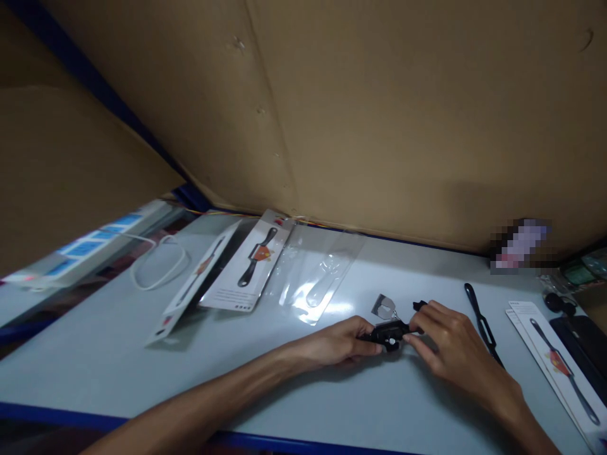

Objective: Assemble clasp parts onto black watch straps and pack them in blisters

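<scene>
A black spokeshave (391,333) is held low over the table, level with the middle of its front half. My left hand (348,341) is closed around its left end. The fingers of my right hand (448,335) are bent and pressed on its right side, partly hiding it. A small black piece (420,305) juts out behind the right fingers; I cannot tell whether it belongs to the same tool. Just beyond the spokeshave lies a flat metal blade (383,307) with a notch. Another black spokeshave body (482,321) rests to the right of my right hand.
Printed spokeshave cards (251,265) and clear plastic packaging (317,278) lie at the back left, more cards (552,360) at the right beside a black case (581,347). A white power strip (99,243) with a cable stands far left. A cardboard wall (379,126) rises behind the table.
</scene>
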`<action>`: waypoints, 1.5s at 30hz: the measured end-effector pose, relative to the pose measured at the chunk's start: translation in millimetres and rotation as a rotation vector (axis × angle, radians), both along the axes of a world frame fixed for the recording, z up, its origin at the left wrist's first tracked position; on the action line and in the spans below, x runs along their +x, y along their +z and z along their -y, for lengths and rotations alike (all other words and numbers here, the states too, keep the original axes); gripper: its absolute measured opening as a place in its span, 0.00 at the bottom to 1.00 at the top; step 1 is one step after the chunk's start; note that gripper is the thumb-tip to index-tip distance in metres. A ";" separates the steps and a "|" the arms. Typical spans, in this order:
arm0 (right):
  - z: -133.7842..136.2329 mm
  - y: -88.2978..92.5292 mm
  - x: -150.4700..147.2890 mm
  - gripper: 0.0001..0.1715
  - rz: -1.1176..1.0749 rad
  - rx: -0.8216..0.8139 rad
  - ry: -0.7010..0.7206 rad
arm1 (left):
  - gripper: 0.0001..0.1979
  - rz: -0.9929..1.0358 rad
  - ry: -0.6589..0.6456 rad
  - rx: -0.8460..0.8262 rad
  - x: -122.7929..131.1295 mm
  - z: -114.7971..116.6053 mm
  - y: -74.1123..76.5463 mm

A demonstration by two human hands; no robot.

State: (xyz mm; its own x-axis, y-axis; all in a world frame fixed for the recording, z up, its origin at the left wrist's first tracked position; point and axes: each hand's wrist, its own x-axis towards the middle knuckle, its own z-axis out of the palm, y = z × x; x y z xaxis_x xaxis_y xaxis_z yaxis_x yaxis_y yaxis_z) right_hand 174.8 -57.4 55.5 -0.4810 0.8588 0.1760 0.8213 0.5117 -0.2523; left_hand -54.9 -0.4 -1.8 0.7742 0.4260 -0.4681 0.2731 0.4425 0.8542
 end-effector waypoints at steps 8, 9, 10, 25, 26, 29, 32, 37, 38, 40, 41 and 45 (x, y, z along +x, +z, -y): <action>-2.6 -1.5 2.6 0.15 0.088 -0.076 -0.004 | 0.19 0.080 -0.002 -0.223 -1.7 -6.1 5.3; -2.1 -2.5 0.8 0.14 0.079 -0.067 -0.003 | 0.19 0.079 0.002 -0.236 -1.9 -6.2 6.1; -1.5 -3.5 -0.7 0.14 0.071 -0.056 -0.001 | 0.19 0.079 0.001 -0.245 -2.0 -6.2 6.7; -2.7 -10.9 -2.4 0.13 0.066 -0.039 0.012 | 0.21 0.098 -0.061 -0.233 -2.7 -5.9 5.5; -2.7 -10.6 -2.5 0.13 0.044 -0.043 0.015 | 0.21 0.104 -0.063 -0.241 -2.6 -6.1 5.4; -2.1 -10.2 -5.1 0.09 -0.073 -0.034 0.013 | 0.20 0.104 -0.066 -0.271 -2.3 -6.1 5.9; -1.0 -12.1 -11.3 0.04 -0.167 0.007 0.010 | 0.20 0.092 -0.057 -0.278 -2.0 -5.3 6.8; 0.4 -19.9 -22.3 0.07 -0.160 0.046 0.031 | 0.20 0.086 -0.034 -0.272 -1.3 -3.4 8.1; 0.6 -21.7 -24.1 0.07 -0.158 0.039 0.033 | 0.20 0.081 -0.030 -0.269 -1.0 -3.0 8.4; 1.0 -25.4 -28.0 0.09 -0.165 0.018 0.047 | 0.20 0.070 -0.025 -0.260 -0.4 -2.3 8.8; 1.1 -27.0 -29.9 0.09 -0.174 0.011 0.048 | 0.20 0.065 -0.023 -0.257 -0.1 -2.0 8.9; -0.3 -27.8 -34.0 0.10 -0.302 -0.039 -0.031 | 0.19 0.070 -0.039 -0.245 0.4 -1.4 9.4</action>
